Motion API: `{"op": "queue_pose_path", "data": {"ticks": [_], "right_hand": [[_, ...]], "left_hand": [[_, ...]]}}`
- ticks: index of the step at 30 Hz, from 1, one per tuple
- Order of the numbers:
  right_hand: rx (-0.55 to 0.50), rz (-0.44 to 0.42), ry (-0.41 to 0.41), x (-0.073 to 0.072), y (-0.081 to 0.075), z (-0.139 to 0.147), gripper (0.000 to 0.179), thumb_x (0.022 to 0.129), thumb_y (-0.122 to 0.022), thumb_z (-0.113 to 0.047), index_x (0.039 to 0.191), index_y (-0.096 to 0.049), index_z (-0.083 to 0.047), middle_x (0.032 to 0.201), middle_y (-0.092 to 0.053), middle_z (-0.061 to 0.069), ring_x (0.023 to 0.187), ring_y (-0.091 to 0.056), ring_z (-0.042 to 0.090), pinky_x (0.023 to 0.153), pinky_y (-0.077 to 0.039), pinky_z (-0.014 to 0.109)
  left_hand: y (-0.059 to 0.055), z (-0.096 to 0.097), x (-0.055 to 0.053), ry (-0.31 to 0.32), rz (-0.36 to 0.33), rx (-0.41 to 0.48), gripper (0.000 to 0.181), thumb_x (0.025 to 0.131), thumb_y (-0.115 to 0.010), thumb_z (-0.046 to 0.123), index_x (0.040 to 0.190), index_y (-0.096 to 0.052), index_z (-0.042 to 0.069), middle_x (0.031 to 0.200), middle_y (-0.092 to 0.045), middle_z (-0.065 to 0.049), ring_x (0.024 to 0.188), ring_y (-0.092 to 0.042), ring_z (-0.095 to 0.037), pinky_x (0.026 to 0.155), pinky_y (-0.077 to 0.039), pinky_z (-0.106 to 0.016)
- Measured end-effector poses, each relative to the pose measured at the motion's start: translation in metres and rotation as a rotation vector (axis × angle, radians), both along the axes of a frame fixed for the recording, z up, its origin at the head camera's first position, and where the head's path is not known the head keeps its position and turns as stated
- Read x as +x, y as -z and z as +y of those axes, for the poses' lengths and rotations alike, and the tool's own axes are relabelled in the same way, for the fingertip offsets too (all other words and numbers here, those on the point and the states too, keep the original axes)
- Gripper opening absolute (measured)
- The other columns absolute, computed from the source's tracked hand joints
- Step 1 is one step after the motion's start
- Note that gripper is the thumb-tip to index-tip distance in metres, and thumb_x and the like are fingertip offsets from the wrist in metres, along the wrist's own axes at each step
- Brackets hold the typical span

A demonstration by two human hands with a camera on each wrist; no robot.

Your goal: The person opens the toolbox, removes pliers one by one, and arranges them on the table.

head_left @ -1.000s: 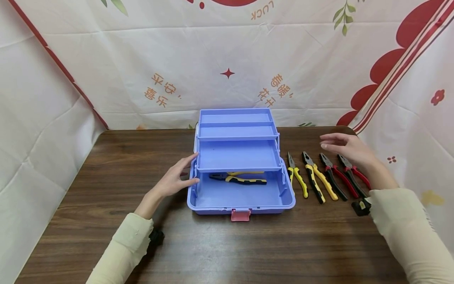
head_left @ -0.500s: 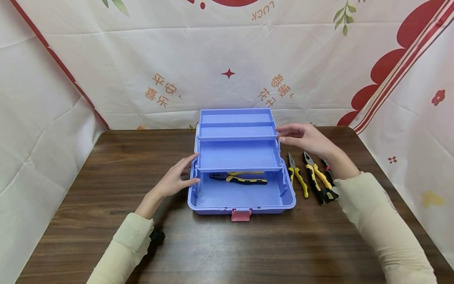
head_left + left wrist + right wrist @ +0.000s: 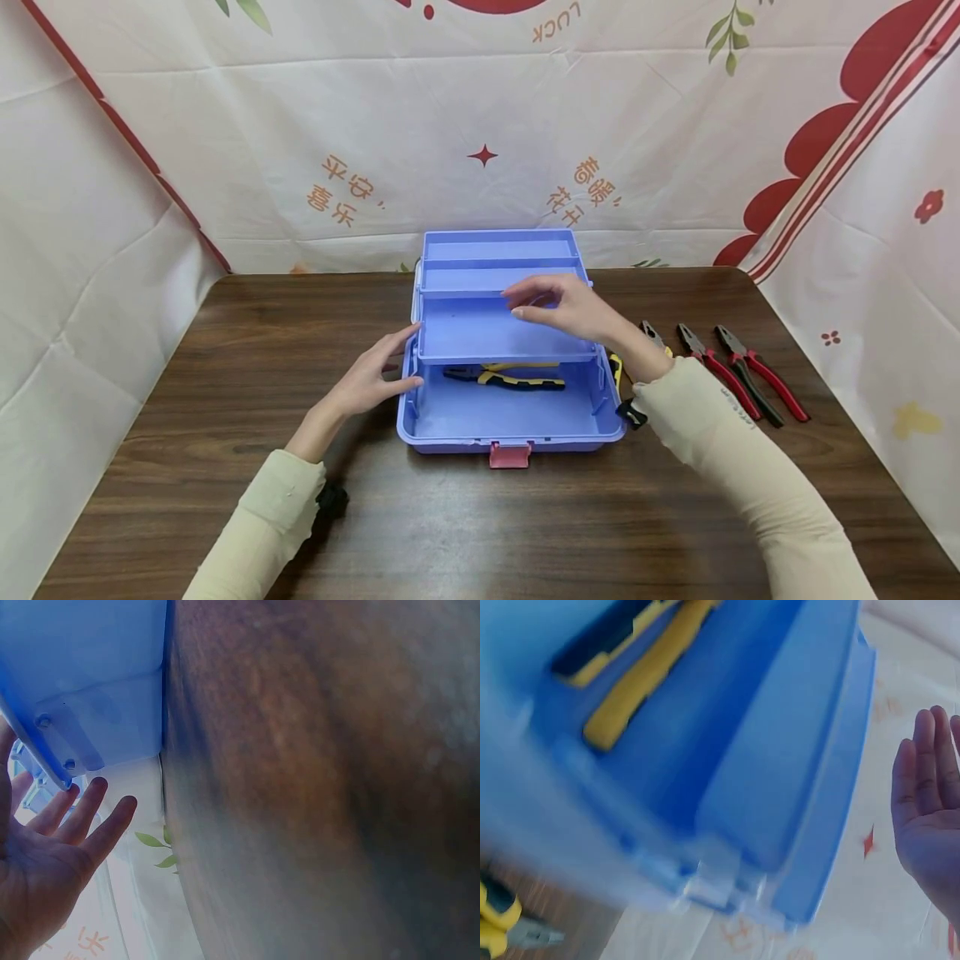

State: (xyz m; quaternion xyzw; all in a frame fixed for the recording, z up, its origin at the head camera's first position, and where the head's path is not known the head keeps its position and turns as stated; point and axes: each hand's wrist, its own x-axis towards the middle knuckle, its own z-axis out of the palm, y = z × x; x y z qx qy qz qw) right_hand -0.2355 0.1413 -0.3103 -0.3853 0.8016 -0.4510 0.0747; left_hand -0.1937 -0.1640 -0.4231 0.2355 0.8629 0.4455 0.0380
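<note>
A blue-purple toolbox stands with its stepped trays raised at the back. In its bottom lies a pair of yellow-and-black pliers, partly under the lowest tray; their handles show in the right wrist view. My left hand rests at the box's left edge, fingers and thumb spread; the left wrist view has the fingertips of this hand right at the blue rim. Over the lowest tray hovers my right hand, fingers loosely bent and holding nothing; its palm shows bare in the right wrist view.
Two red-and-black pliers lie side by side on the brown wooden table to the right. Yellow-handled pliers nearer the box are mostly hidden by the right arm. A pink latch hangs at the box front. White printed cloth encloses the table.
My right hand has swept left from above the row of pliers, past the box's right side, to over the trays. My left hand, the toolbox and the pliers have stayed put.
</note>
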Motion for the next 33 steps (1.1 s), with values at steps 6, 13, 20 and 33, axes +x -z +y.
{"op": "queue_pose_path", "data": {"ticks": [6,13,20,33], "right_hand": [[-0.001,0.092,-0.149,0.004,0.016,-0.029,0.024,0.083,-0.060,-0.003,0.107,-0.061,0.000,0.096,-0.062,0.009,0.087,-0.058,0.017,0.075,-0.047,0.031],[0.082,0.160,-0.325,0.000,0.041,-0.052,0.022,0.085,-0.059,-0.013,0.105,-0.062,-0.004,0.097,-0.062,0.008,0.083,-0.057,0.007,0.068,-0.049,0.025],[0.313,-0.006,-0.417,0.015,0.042,-0.067,0.029,0.084,-0.060,-0.014,0.112,-0.059,-0.005,0.098,-0.061,-0.001,0.088,-0.057,0.007,0.075,-0.046,0.021],[0.876,-0.087,-0.406,0.023,0.060,-0.078,0.062,0.088,-0.054,-0.020,0.140,-0.021,-0.009,0.143,-0.018,0.009,0.129,-0.015,0.018,0.103,-0.014,0.032]], "left_hand": [[0.001,-0.001,-0.001,0.007,0.000,0.005,0.074,0.080,-0.066,0.017,0.140,-0.023,0.022,0.136,-0.030,-0.010,0.114,-0.040,-0.027,0.085,-0.040,-0.048],[0.001,0.000,-0.001,0.011,-0.012,0.017,0.073,0.081,-0.066,0.017,0.140,-0.023,0.021,0.136,-0.031,-0.010,0.114,-0.039,-0.027,0.085,-0.040,-0.048],[0.000,-0.001,-0.001,0.009,0.002,0.019,0.073,0.081,-0.066,0.017,0.140,-0.024,0.021,0.134,-0.032,-0.010,0.113,-0.041,-0.026,0.085,-0.041,-0.047],[0.002,-0.001,0.000,0.008,-0.010,0.013,0.073,0.081,-0.065,0.019,0.140,-0.023,0.022,0.136,-0.031,-0.010,0.114,-0.040,-0.027,0.085,-0.040,-0.049]]}}
